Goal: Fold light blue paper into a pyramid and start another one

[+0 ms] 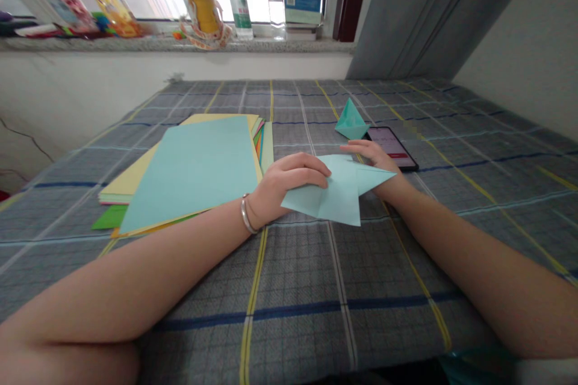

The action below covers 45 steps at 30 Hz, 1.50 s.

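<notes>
A partly folded light blue paper [336, 192] lies on the plaid cloth between my hands. My left hand [289, 183], with a silver bracelet at the wrist, has its fingers curled down on the paper's left part and grips it. My right hand [374, 162] reaches behind the paper's right flap, fingers pinching its far edge; the flap hides part of the hand. A finished teal folded paper shape [351, 122] stands just beyond, next to a phone [392, 147] with a lit screen.
A stack of coloured paper sheets [189, 171], light blue on top, lies left of my hands on the plaid-covered surface [316, 289]. The windowsill [180, 43] at the back holds bottles, packets and boxes. A grey curtain [433, 12] hangs at the right.
</notes>
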Available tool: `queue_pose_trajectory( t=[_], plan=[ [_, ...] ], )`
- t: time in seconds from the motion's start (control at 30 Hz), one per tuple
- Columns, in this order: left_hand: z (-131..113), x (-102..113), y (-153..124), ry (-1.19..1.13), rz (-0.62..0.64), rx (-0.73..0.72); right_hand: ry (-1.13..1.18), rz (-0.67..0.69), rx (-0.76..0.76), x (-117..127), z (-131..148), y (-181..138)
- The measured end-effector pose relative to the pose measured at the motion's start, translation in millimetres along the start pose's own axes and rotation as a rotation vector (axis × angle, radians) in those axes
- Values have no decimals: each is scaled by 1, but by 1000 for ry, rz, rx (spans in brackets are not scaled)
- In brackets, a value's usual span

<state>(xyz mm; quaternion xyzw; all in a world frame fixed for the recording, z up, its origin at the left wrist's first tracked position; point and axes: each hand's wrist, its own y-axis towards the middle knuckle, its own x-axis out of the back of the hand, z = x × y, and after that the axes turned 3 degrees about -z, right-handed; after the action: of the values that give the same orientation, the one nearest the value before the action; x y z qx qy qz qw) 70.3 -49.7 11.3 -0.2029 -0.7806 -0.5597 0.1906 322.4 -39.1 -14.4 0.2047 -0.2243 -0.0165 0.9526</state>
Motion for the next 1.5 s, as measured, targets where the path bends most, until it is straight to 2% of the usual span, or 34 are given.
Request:
queue_pose_trajectory(
  t=[0.1, 0.23, 0.33, 0.43, 0.53, 0.73, 0.87, 0.97, 1.07, 1.17, 1.3, 1.5],
  plan=[
    [0, 0, 1, -19, -14, 5, -108, -23, 45, 3, 4, 0],
    [3, 1, 2, -34, -40, -25, -227, -65, 222, 8, 9, 2],
    [5, 0, 2, -13, -86, 5, -283, -60, 270, 13, 10, 2],
    [6, -2, 1, 20, -167, 90, -395, -108, 217, 19, 13, 0],
    [7, -2, -1, 97, -194, 156, -618, -189, 113, 27, 20, -3],
    [15, 3, -2, 182, -36, 168, -775, -235, 29, 31, 25, -3],
    [19, 3, -2, 195, -11, 208, -810, -201, 32, 28, 24, -2],
    [20, 2, -2, 274, -39, 294, -730, -165, 87, 25, 23, -2],
    [23, 1, -3, 312, -120, 408, -508, -145, 88, 23, 16, 0],
    [27, 1, -4, 275, -169, 496, -264, -139, 21, 21, 9, 2],
    [32, 0, -5, 180, -149, 501, -1, -101, -82, 19, 6, 5],
    [36, -1, -9, 129, -158, 561, 161, -46, -293, 17, 7, 6]
  ],
)
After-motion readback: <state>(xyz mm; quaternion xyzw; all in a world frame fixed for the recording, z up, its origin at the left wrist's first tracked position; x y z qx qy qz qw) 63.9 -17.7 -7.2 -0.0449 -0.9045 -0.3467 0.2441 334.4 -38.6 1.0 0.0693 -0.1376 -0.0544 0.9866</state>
